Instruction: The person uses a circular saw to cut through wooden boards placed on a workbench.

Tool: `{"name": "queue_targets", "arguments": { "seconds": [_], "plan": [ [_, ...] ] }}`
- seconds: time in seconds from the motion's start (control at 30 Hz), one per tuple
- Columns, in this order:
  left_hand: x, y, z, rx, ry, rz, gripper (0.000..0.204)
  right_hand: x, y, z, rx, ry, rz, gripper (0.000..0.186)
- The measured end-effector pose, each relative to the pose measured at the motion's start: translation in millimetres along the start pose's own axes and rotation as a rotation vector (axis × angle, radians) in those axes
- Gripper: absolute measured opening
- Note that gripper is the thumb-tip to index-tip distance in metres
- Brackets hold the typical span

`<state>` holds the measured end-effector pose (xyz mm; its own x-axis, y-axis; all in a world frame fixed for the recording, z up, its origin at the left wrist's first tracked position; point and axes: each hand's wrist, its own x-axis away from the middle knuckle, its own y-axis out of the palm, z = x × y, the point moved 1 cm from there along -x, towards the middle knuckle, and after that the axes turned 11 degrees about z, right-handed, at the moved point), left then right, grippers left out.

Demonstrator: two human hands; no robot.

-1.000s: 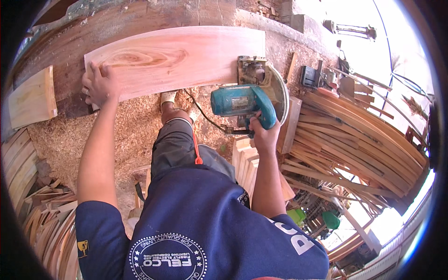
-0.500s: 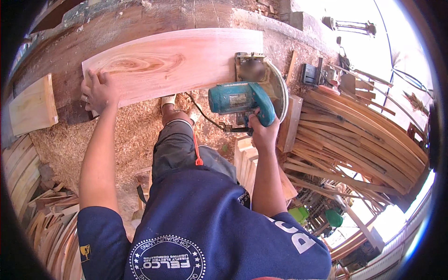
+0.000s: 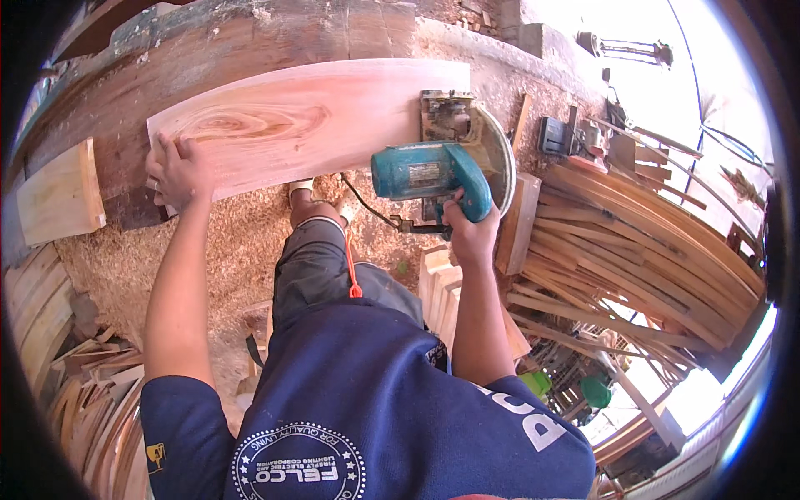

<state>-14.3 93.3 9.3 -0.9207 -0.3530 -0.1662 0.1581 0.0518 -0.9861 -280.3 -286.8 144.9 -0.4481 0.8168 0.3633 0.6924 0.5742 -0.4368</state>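
Observation:
A wide reddish wooden board (image 3: 275,125) with an oval grain figure lies across the bench in front of me. My left hand (image 3: 181,171) grips its near left corner, fingers bent over the edge onto the top face. At the board's right end rests a teal circular saw (image 3: 417,171). Its base plate and round guard (image 3: 500,150) sit over that end, and the blade is hidden. My right hand (image 3: 473,227) is wrapped around the saw's rear handle. A dark power cord (image 3: 367,204) hangs from the saw on the near side.
A paler plank (image 3: 62,196) lies at the left. Wood shavings (image 3: 233,242) cover the floor around my legs. On the right is a large stack of long wood strips (image 3: 633,242), with a squared timber (image 3: 518,221) beside the saw. More offcuts (image 3: 92,408) are piled at lower left.
The board has shifted slightly toward me, my left hand moving with it. The saw and my right hand stay in nearly the same place.

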Motion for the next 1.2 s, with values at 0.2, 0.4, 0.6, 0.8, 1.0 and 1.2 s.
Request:
{"name": "queue_targets", "arguments": {
  "seconds": [0.2, 0.4, 0.6, 0.8, 1.0, 1.2],
  "plan": [
    [-1.2, -0.9, 2.2, -0.036, -0.016, -0.043, 0.065, -5.2, 4.3, -7.1, -0.001, -0.018, 0.002, 0.01],
    [0.4, -0.3, 0.0, -0.031, -0.008, -0.012, 0.065, -7.5, 10.5, -20.2, -0.01, -0.004, -0.009, 0.01],
    [1.9, -4.1, 2.6, -0.024, -0.009, -0.032, 0.065, -11.2, 10.0, -20.9, 0.015, -0.029, -0.03, 0.01],
    [-1.5, -9.4, 9.2, -0.066, -0.056, -0.057, 0.066, -6.3, 6.5, -19.6, -0.001, 0.008, -0.036, 0.011],
    [-3.3, -5.2, 5.6, -0.05, -0.066, -0.053, 0.067, 5.7, -6.8, -4.9, 0.028, 0.021, -0.054, 0.011],
    [-0.8, -3.0, 4.5, -0.055, -0.029, -0.028, 0.067, -4.9, 0.6, -12.2, -0.01, 0.017, -0.044, 0.012]
  ]
}}
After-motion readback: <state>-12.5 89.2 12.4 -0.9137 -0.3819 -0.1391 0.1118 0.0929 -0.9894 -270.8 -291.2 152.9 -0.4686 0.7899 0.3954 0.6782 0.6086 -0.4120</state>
